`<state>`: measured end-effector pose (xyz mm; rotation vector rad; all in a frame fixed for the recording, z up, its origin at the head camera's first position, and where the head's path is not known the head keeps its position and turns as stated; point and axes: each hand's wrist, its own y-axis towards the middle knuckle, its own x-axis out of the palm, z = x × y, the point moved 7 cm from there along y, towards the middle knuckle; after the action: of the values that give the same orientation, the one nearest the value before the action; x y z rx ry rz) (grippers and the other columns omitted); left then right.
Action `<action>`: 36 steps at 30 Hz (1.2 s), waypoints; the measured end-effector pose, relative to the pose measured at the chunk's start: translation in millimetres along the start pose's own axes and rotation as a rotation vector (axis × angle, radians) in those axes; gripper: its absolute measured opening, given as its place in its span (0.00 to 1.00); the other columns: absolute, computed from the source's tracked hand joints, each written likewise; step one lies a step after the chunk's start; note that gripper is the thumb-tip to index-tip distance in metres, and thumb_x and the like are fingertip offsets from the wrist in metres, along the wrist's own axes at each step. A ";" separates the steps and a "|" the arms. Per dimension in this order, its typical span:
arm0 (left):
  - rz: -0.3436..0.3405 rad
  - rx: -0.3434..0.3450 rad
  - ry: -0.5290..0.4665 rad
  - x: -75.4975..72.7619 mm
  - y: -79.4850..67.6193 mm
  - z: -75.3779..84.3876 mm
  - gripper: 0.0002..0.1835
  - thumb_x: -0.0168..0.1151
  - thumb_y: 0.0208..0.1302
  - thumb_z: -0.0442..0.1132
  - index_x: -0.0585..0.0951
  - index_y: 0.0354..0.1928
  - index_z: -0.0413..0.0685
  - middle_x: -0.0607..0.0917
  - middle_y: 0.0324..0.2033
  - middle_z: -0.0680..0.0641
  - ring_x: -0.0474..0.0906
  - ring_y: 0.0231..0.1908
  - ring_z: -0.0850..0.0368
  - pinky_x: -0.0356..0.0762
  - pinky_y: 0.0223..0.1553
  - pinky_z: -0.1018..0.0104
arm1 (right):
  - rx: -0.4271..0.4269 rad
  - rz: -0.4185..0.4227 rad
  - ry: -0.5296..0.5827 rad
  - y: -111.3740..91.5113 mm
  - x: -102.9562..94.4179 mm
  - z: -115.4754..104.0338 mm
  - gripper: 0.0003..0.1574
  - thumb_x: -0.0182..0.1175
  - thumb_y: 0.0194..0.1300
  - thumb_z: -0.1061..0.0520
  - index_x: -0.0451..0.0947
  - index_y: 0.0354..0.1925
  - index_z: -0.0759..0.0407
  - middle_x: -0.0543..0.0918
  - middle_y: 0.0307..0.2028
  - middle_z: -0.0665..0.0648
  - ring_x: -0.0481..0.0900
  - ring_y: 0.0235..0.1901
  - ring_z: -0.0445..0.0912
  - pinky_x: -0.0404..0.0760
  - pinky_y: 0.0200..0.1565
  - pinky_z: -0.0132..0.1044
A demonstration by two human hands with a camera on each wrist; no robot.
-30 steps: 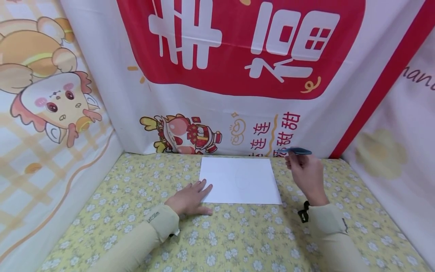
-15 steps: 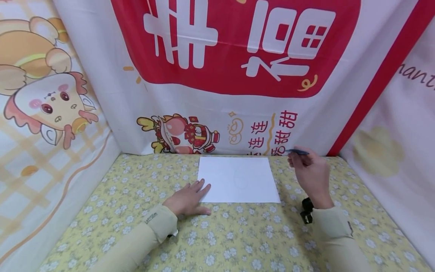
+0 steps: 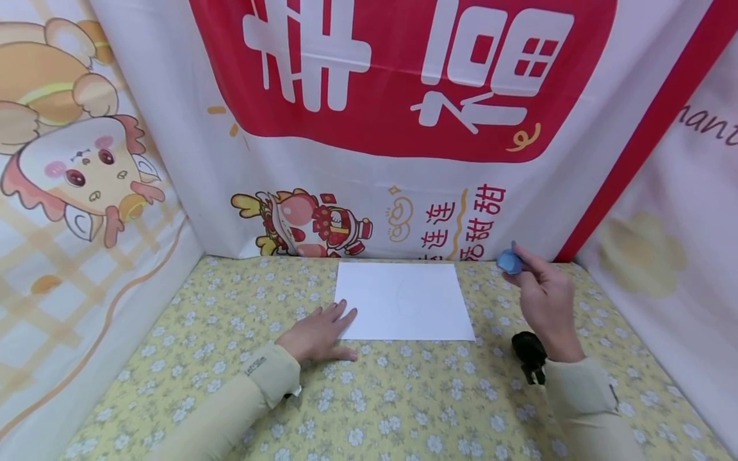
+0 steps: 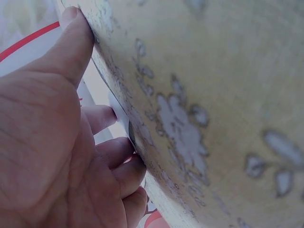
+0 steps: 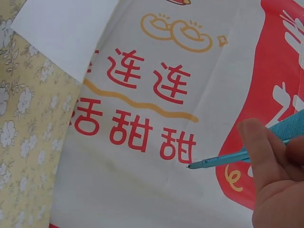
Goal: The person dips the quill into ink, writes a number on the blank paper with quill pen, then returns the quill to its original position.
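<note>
A white sheet of paper (image 3: 426, 307) lies on the flowered cloth, with faint curved lines on it. My left hand (image 3: 319, 333) rests at its lower left corner, fingers spread, fingertips over the left edge and thumb on the cloth. In the left wrist view the fingers (image 4: 114, 152) lie against the cloth. My right hand (image 3: 548, 298) is raised beyond the paper's right side. It holds a teal pen-like tool (image 3: 509, 262) with a thin pointed tip and a broad ribbed part. In the right wrist view this pen-like tool (image 5: 223, 160) points left, partly hidden by the fingers.
A yellow flowered cloth (image 3: 375, 403) covers the table. Behind it hangs a white and red printed sheet (image 3: 380, 173), reaching down to the table's far edge. Printed cloth walls close off the left (image 3: 40, 307) and right (image 3: 692, 256) sides.
My right hand has moved right and turned, so the tool now shows its broad, light blue face instead of pointing left. The left hand keeps its place on the paper.
</note>
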<state>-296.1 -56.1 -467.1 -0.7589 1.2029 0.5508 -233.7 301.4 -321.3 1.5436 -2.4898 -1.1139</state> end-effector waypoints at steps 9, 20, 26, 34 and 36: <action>-0.002 -0.002 -0.008 -0.3 -0.8 0.6 0.50 0.57 0.67 0.67 0.54 0.80 0.46 0.51 0.77 0.36 0.47 0.76 0.39 0.47 0.74 0.42 | 0.124 -0.067 0.277 -1.7 -2.4 2.3 0.31 0.32 0.76 0.66 0.70 0.68 0.69 0.75 0.63 0.69 0.83 0.51 0.38 0.82 0.48 0.28; 0.005 -0.012 -0.017 1.1 -0.2 -1.3 0.50 0.58 0.66 0.67 0.55 0.79 0.46 0.51 0.77 0.37 0.47 0.76 0.39 0.47 0.74 0.42 | 0.260 0.068 0.326 -3.6 -12.4 9.8 0.27 0.52 0.78 0.50 0.78 0.60 0.72 0.81 0.57 0.65 0.85 0.45 0.38 0.83 0.43 0.27; -0.002 -0.015 -0.021 1.6 -0.4 -0.7 0.50 0.58 0.66 0.68 0.54 0.80 0.46 0.50 0.78 0.37 0.46 0.76 0.39 0.46 0.74 0.42 | 0.356 0.090 0.385 -5.3 -17.9 17.8 0.23 0.61 0.73 0.56 0.80 0.60 0.68 0.81 0.51 0.58 0.83 0.44 0.41 0.82 0.42 0.25; -0.003 -0.012 -0.023 0.8 -1.2 -0.1 0.50 0.58 0.66 0.67 0.55 0.80 0.46 0.51 0.78 0.37 0.46 0.76 0.39 0.47 0.74 0.43 | 0.339 0.046 0.487 -6.5 -26.4 18.1 0.23 0.65 0.70 0.60 0.79 0.60 0.68 0.85 0.43 0.55 0.86 0.37 0.40 0.85 0.41 0.28; 0.000 -0.008 -0.025 -0.1 -1.5 0.4 0.50 0.58 0.66 0.67 0.55 0.79 0.46 0.51 0.77 0.37 0.47 0.76 0.39 0.47 0.74 0.42 | 0.348 0.028 0.494 -7.5 -29.2 18.3 0.24 0.65 0.69 0.60 0.79 0.61 0.66 0.87 0.42 0.53 0.86 0.37 0.40 0.84 0.42 0.27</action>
<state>-294.8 -56.8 -466.6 -0.7568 1.1778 0.5638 -219.3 332.6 -329.2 1.5995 -2.4144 -0.2434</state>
